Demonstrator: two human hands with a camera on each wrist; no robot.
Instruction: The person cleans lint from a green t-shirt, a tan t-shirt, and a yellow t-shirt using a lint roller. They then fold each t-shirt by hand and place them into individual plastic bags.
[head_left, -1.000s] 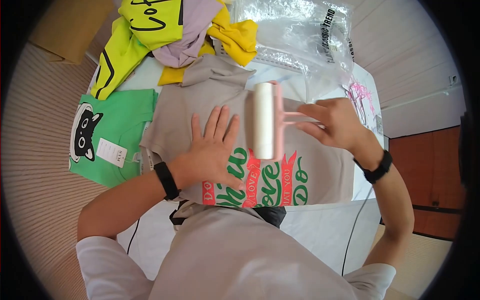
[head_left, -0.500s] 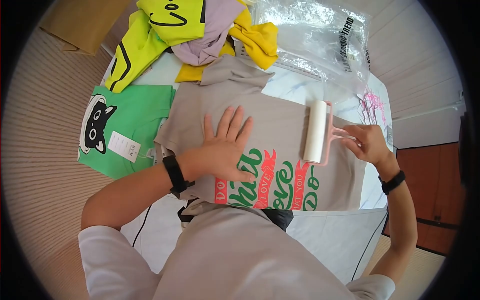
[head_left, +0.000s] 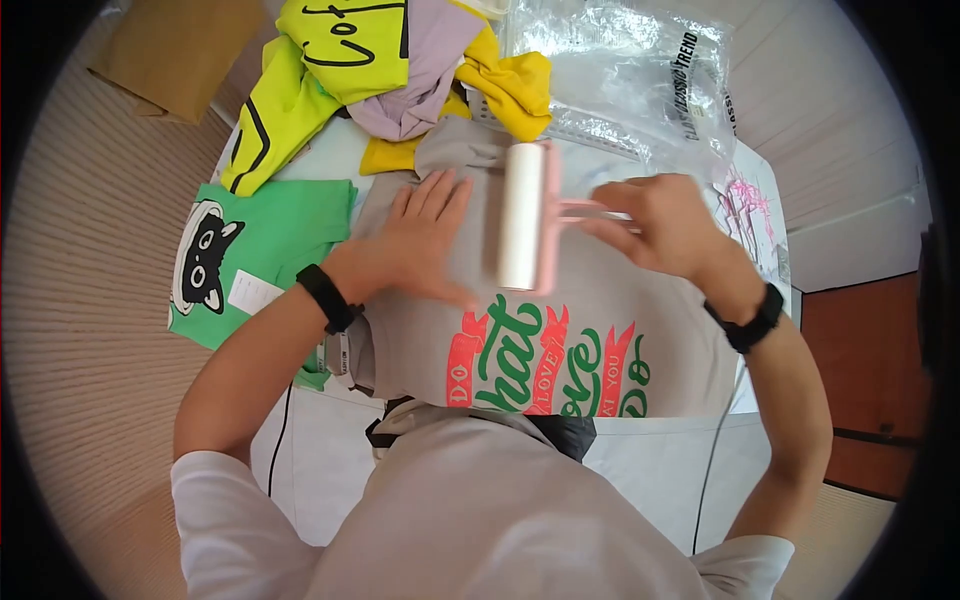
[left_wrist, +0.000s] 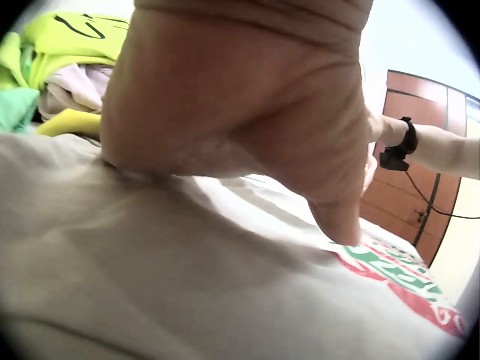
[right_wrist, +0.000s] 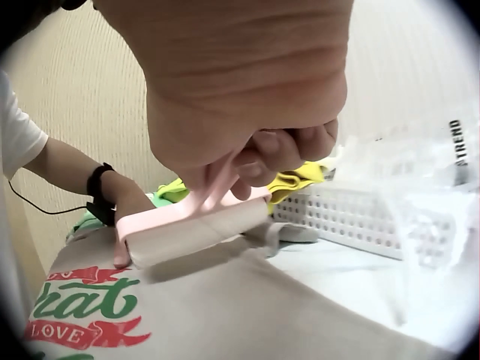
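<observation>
A grey T-shirt with green and red lettering lies spread on the table in the head view. My right hand grips the pink handle of a lint roller, its fingers curled round it. The white roll lies over the middle of the shirt, above the lettering; in the right wrist view the lint roller is right at the cloth. My left hand rests on the shirt left of the roller, fingers straight and thumb spread. In the left wrist view that hand presses on the grey cloth.
Left of the shirt lies a folded green T-shirt with a cat print and a white tag. Yellow and lilac clothes are heaped at the back. A clear plastic bag lies over a white perforated basket.
The lint roller went right across the shirt, then came back left to the middle. My left hand has slid up the shirt, away from the lettering. The shirt's left edge has shifted.
</observation>
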